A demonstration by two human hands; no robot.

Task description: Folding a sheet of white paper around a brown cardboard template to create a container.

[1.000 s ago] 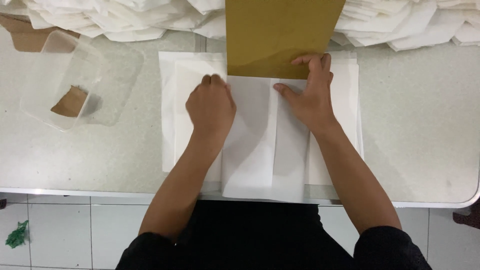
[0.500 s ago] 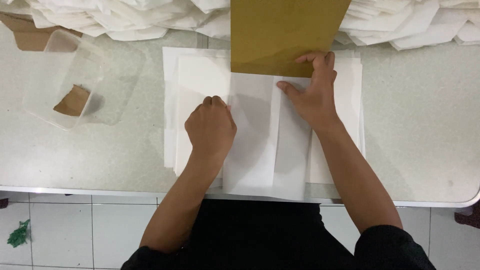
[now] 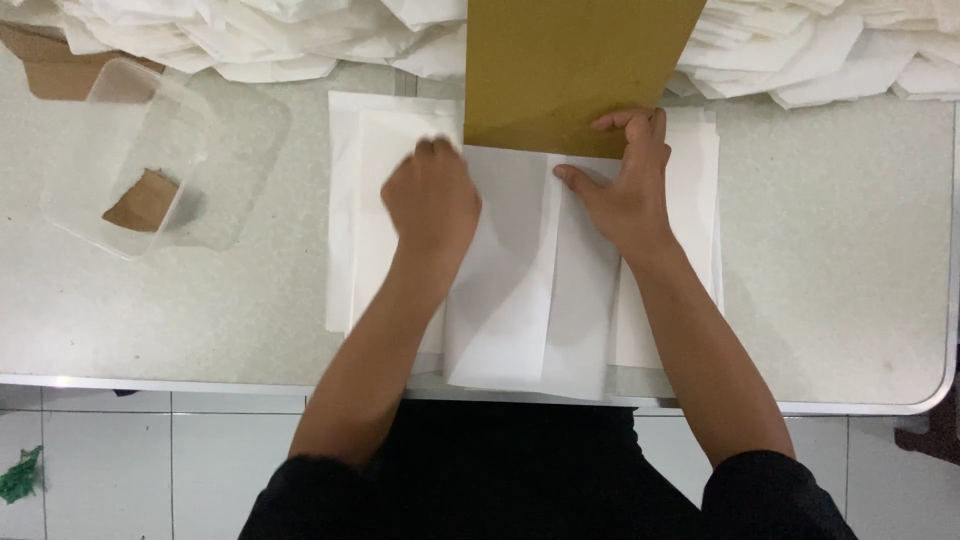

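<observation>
From the head camera, a long white folded paper sheet [image 3: 525,300] lies on a stack of flat white sheets [image 3: 345,220] at the middle of the white table [image 3: 830,300], its lower end overhanging the near edge. A stiff brown cardboard template [image 3: 575,70] lies across its top. The left hand [image 3: 432,200] presses knuckles-down on the left flap; the right hand [image 3: 625,180] is spread flat, fingers pinning the cardboard's lower edge. Uneven pressure could likely slide the template and skew the crease, or the overhanging end could drag the sheet off.
</observation>
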